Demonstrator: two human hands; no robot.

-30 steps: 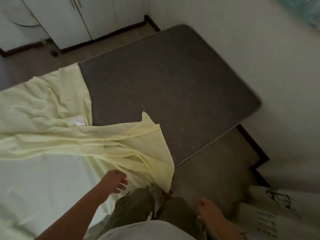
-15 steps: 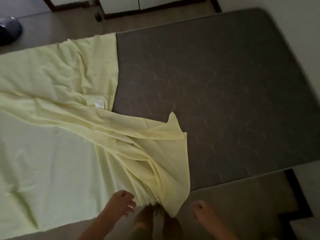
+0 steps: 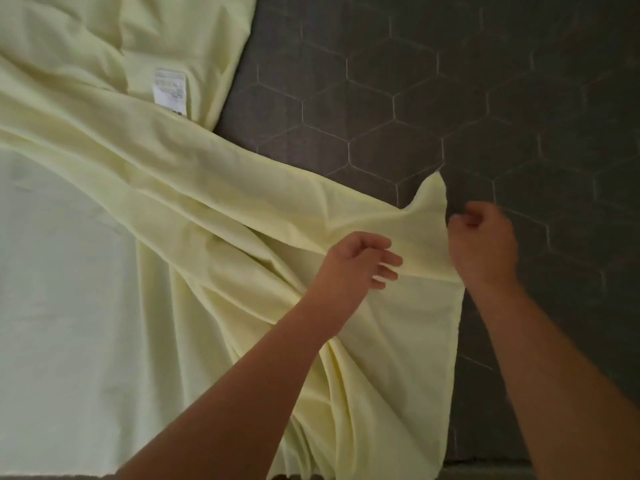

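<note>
A pale yellow sheet lay over the side of the mattress from 7 o'clock round to 11 o'clock, and the dark grey quilted cover with its hexagon seams was bare from 12 o'clock to 4 o'clock. The sheet was not flat. A thick band of folds ran across it from 9 o'clock toward the centre, and more folds fell down toward 6 o'clock, where the cloth hung over the near edge of the mattress. One loose corner of the sheet stood up in a point a little to the 3 o'clock side of the centre. A small white label was on the cloth at about 10 o'clock, close to the sheet's straight edge. The two hands were near each other but did not touch, with a strip of yellow cloth between them. The right hand was just under the loose corner, its fingers curled and pinching the edge of the sheet where cloth and bare mattress met. The left hand was on its 9 o'clock side, above the folds, with the fingers loosely stretched toward 3 o'clock and gripping nothing; it could not be told if they touched the cloth.
</note>
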